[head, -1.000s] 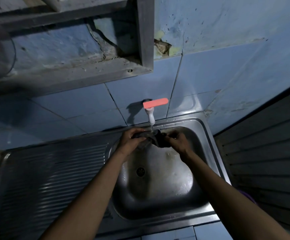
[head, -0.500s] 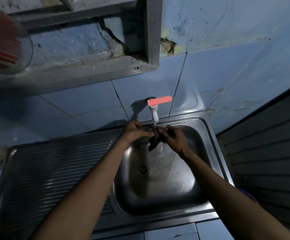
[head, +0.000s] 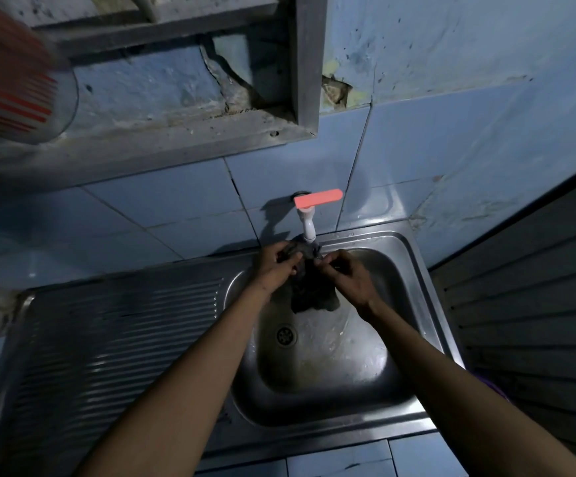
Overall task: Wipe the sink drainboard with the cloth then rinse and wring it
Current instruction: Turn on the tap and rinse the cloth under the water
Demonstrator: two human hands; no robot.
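Plainly, the cloth (head: 308,287) hung in the sink basin (head: 393,304) directly under the tap (head: 307,228), its top edge bunched at the spout and its lower part drooping dark and sodden towards the drain (head: 286,335). The left hand (head: 274,270) pinched the upper left of the cloth, fingers curled on the fabric; the right hand (head: 348,277) gripped the upper right in the same way, fingers clamped on it.

The likeliest trouble, as I judged it, was splash: water striking the bunched fabric so near the spout could spray over the rim onto the ribbed drainboard (head: 114,339), wetting what was meant to be wiped. A heavy wet cloth held only by its top edge could also slip from the fingers and drop over the drain, where it might block the outflow. Wringing too far left would send the run-off across the drainboard rather than into the basin.

The cloth looked limp, thin and dark, its weave too dim to make out. The sink was pressed steel, smooth and reflective in the bowl, with parallel ridges on the drainboard. The tap was white plastic with a flat orange lever (head: 319,198). Glossy blue tiles (head: 162,201) backed it.
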